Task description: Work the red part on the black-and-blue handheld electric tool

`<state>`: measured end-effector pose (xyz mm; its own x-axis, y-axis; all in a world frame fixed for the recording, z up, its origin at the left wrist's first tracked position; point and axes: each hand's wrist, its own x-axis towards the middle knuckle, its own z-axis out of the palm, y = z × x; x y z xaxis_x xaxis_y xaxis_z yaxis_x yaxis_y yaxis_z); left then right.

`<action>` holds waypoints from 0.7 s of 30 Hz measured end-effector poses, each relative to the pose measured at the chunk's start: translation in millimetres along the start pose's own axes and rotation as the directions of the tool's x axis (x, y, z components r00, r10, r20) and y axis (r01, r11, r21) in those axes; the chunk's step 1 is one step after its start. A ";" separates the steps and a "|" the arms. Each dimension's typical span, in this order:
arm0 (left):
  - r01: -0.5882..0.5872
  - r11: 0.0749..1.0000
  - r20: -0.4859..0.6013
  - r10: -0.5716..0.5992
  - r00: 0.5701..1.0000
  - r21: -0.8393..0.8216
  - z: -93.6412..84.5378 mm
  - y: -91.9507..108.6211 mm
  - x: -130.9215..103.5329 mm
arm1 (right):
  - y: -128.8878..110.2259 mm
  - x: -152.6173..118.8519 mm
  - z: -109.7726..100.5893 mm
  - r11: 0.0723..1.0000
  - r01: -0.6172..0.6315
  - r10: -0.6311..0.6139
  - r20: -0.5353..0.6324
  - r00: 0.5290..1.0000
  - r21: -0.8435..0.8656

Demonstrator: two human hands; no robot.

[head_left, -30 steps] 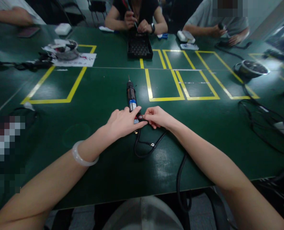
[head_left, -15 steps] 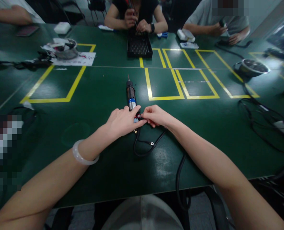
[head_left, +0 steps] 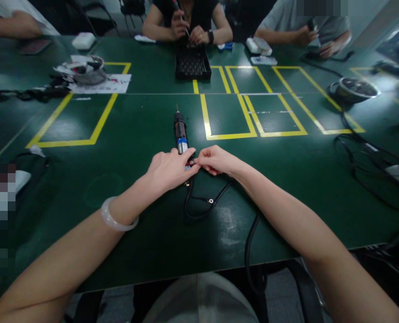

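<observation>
An electric screwdriver point(head_left: 181, 130) lies on the green table, its thin bit pointing away from me. Its rear part looks opened, with small red and silvery pieces showing. My left hand point(head_left: 168, 169) is wrapped over this rear part, thumb and forefinger on either side of it. At its right side, my right hand point(head_left: 215, 160) pinches something small and reddish beside the opened part; the fingertips hide most of it. A black cable point(head_left: 199, 218) loops from the tool's rear toward me, with a thin lead ending in a ring terminal point(head_left: 211, 201).
Yellow tape outlines point(head_left: 231, 136) mark the table. Across it, a person works over a black tray point(head_left: 193, 67); another holds a tool at right. A cluttered bowl point(head_left: 88, 74) stands back left, a metal bowl point(head_left: 357, 89) at right, near tangled cables point(head_left: 364, 166).
The whole view has shifted slightly. Both my hands keep their places on the screwdriver, with the right fingertips still pinched at its side.
</observation>
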<state>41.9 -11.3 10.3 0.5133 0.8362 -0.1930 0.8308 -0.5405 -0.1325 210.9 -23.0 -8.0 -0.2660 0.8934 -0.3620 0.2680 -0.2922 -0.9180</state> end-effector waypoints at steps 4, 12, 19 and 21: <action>0.019 1.000 -0.033 -0.018 0.999 0.003 -0.2 2.7 -1.1 | 0.6 -1.1 -1.4 1.000 0.014 -0.014 0.013 1.000 -0.016; 0.006 0.998 -0.047 -0.003 0.999 0.067 1.8 -7.3 -0.3 | 10.6 4.5 -6.9 0.996 0.065 -0.063 -0.033 0.998 0.064; 0.064 0.993 0.017 -0.066 0.998 0.095 6.6 -38.0 -4.7 | 15.9 5.4 -9.8 0.992 0.091 -0.091 -0.014 0.996 0.087; 0.093 0.990 0.032 -0.097 0.995 0.103 9.2 -53.1 -8.1 | 16.2 5.1 -10.7 0.990 0.094 -0.095 -0.004 0.996 0.102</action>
<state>-8.4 9.8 10.0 0.4232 0.8813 -0.2104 0.8486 -0.4669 -0.2488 223.8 -19.5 -23.0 -0.2865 0.9184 -0.2729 0.1458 -0.2398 -0.9598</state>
